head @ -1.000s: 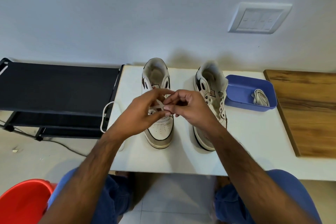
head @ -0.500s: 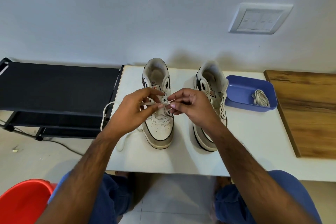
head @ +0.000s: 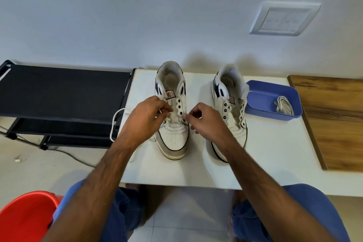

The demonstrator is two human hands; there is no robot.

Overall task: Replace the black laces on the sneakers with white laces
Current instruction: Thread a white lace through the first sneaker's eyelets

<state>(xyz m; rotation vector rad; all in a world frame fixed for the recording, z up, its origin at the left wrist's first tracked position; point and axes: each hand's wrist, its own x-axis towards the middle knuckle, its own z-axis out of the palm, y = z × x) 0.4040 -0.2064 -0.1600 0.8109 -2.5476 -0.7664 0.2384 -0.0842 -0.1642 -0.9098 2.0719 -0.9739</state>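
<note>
left hand (head: pixel 144 122): my fingers pinch the white lace (head: pixel 117 122) at the left sneaker (head: pixel 172 116)
right hand (head: pixel 206 124): fingers pinch lace at that sneaker's right eyelets
spare lace (head: pixel 283 105): in the blue tray (head: pixel 261 94), right of that sneaker

bright, even | soft shadows behind sneakers (head: pixel 172 108) | edges bowed; perhaps slightly soft

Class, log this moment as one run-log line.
left hand: pinches white lace | right hand: pinches lace end | left sneaker: lacing begun | right sneaker: unlaced
</note>
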